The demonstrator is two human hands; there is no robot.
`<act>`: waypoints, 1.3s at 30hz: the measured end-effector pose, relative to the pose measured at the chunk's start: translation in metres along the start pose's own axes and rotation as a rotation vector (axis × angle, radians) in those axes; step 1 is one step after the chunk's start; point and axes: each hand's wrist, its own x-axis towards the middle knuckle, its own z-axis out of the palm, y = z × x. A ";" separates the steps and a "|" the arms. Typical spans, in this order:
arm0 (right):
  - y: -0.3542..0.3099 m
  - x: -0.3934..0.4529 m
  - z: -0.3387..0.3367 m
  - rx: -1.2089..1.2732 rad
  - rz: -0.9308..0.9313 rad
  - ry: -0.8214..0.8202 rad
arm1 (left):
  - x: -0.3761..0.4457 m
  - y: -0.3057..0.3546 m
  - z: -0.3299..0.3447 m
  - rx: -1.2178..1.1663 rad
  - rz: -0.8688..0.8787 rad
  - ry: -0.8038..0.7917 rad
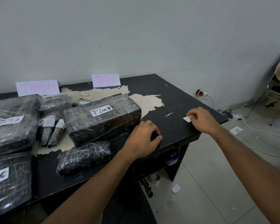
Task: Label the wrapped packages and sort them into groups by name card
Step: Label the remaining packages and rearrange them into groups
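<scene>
At the black table [176, 97], the person's right hand [202, 120] is curled near the right edge, its fingertips pinching a small white label [186, 119] that lies against the tabletop; a pen stroke shows on it, but I cannot read it. The left hand [144, 138] rests palm down by the front edge, fingers loosely bent and holding nothing, a ring on one finger, just beside the big wrapped package marked "TIM B" [102, 120]. In front of that one lies a smaller unlabelled package [84, 157], dark under its clear wrap. To the left sit more wrapped packages: a flat one labelled "T M A" [11, 125], two slim ones [52, 133] with small tags, and another at the near left corner [8, 180] whose label is cut off by the frame. Two name cards stand at the back against the wall, "TIM B" [37, 87] on the left and "TIM C" [106, 80] nearer the middle.
</scene>
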 end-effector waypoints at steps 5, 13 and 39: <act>-0.002 0.007 -0.004 -0.027 0.005 -0.055 | 0.001 0.000 0.000 0.000 -0.001 -0.009; -0.007 0.008 -0.003 -0.040 0.027 -0.081 | 0.001 0.000 0.000 -0.001 -0.008 -0.015; -0.208 -0.081 0.016 0.690 -0.425 -0.112 | -0.079 -0.006 -0.116 -0.253 -0.170 0.348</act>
